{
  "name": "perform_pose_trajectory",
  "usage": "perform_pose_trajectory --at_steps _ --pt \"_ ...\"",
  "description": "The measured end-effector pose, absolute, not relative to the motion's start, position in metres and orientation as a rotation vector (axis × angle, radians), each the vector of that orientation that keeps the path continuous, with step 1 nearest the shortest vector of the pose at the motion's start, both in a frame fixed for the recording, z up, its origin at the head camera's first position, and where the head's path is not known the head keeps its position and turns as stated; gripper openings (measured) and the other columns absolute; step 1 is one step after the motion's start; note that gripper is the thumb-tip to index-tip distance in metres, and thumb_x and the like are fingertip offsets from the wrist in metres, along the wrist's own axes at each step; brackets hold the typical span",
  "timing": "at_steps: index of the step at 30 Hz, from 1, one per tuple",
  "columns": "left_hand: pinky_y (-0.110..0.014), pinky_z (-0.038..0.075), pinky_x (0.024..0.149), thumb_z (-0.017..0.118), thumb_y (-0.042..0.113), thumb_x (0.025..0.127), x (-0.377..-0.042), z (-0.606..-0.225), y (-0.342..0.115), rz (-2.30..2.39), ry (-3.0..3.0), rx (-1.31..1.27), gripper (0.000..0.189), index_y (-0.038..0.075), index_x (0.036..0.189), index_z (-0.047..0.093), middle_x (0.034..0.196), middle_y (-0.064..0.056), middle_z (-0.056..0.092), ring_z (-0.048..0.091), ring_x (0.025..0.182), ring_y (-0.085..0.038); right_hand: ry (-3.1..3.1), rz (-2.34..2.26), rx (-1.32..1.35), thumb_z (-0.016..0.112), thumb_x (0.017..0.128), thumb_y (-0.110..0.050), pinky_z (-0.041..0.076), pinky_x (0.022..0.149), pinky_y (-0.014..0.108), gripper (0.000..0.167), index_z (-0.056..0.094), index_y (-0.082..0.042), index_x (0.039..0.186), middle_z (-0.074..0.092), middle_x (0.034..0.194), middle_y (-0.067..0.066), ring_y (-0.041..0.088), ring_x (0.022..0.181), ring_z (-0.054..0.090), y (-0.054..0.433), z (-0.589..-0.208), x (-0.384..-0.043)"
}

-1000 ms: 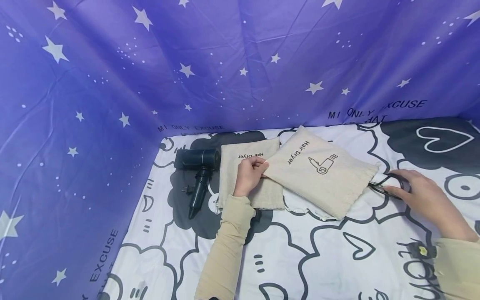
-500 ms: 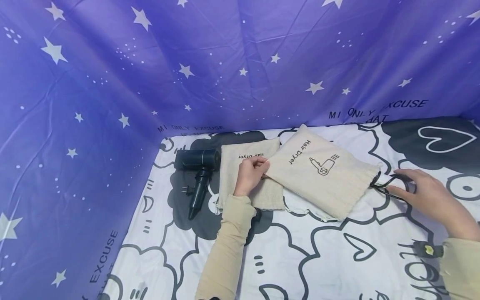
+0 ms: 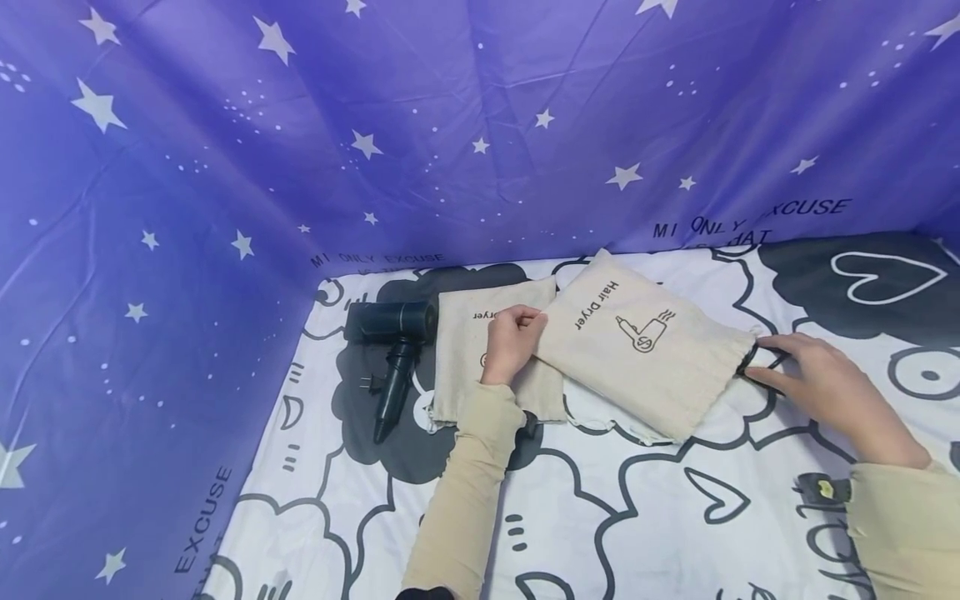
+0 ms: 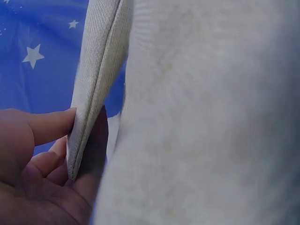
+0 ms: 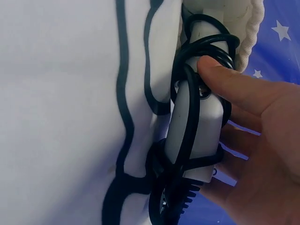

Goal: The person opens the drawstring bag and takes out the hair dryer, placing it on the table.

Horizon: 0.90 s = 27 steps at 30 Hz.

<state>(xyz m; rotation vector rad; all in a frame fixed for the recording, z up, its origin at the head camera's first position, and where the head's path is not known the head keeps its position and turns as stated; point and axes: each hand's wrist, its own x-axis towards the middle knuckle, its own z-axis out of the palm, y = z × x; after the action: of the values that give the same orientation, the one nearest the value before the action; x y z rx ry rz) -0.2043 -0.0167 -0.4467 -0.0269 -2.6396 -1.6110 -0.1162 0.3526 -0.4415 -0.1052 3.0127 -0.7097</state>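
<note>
A beige cloth bag [image 3: 637, 342] printed "Hair Dryer" lies slanted on the patterned sheet, its frayed mouth toward the right. My left hand [image 3: 513, 346] pinches the bag's closed-end edge; the left wrist view shows thumb and fingers either side of the seam [image 4: 96, 79]. At the mouth, my right hand [image 3: 840, 396] grips the handle of a white hair dryer [image 5: 208, 133], thumb over the black cord [image 5: 192, 115] wound round it and fingers behind. The dryer's front part is hidden inside the bag, and in the head view little but dark cord shows.
A second beige bag [image 3: 459, 396] lies flat, partly under the first bag and my left forearm. To its left is a dark hair dryer [image 3: 405, 321] with its cord wrapped and plug showing. A purple starry curtain [image 3: 480, 192] stands along the back and left.
My right hand has moved left, up to the bag's mouth, and the white handle seen there earlier is now mostly out of sight. My left hand has shifted slightly right, still pinching the bag.
</note>
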Motion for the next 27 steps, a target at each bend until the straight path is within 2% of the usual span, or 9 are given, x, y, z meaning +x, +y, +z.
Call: perform_pose_trajectory --at_steps 7,17,21,27 --pt "-0.021 0.045 0.063 0.068 0.021 0.094 -0.204 -0.450 -0.021 -1.573 -2.659 0.015 0.015 0.008 0.095 0.076 0.079 -0.001 0.066 0.054 0.066 -0.006 3.023 -0.694 -0.091 0.068 0.094 -0.035 0.030 0.094 0.072 0.061 0.051 0.013 0.128 0.043 0.130 0.044 0.063 0.119 0.038 0.355 -0.438 -0.114" --pt "-0.021 0.047 0.067 0.068 0.016 0.094 -0.202 -0.450 -0.024 -1.547 -2.645 0.019 0.014 0.004 0.097 0.076 0.082 -0.005 0.068 0.056 0.069 -0.009 3.055 -0.663 -0.022 0.068 0.093 -0.034 0.030 0.095 0.072 0.058 0.052 0.011 0.127 0.044 0.131 0.043 0.063 0.118 0.038 0.362 -0.436 -0.105" --pt "-0.021 0.048 0.067 0.067 0.014 0.093 -0.200 -0.449 -0.025 -1.542 -2.632 0.005 0.014 0.003 0.096 0.075 0.082 -0.007 0.070 0.058 0.069 -0.011 3.075 -0.655 -0.041 0.071 0.092 -0.028 0.031 0.094 0.072 0.055 0.053 0.013 0.125 0.045 0.128 0.044 0.062 0.117 0.040 0.363 -0.435 -0.103" --pt "-0.023 0.048 0.067 0.065 0.017 0.093 -0.199 -0.445 -0.022 -1.610 -2.658 -0.007 0.017 0.005 0.099 0.076 0.083 -0.006 0.069 0.058 0.071 -0.011 3.045 -0.666 -0.079 0.075 0.087 -0.028 0.032 0.093 0.072 0.062 0.051 0.013 0.127 0.046 0.128 0.043 0.062 0.116 0.041 0.362 -0.436 -0.106"
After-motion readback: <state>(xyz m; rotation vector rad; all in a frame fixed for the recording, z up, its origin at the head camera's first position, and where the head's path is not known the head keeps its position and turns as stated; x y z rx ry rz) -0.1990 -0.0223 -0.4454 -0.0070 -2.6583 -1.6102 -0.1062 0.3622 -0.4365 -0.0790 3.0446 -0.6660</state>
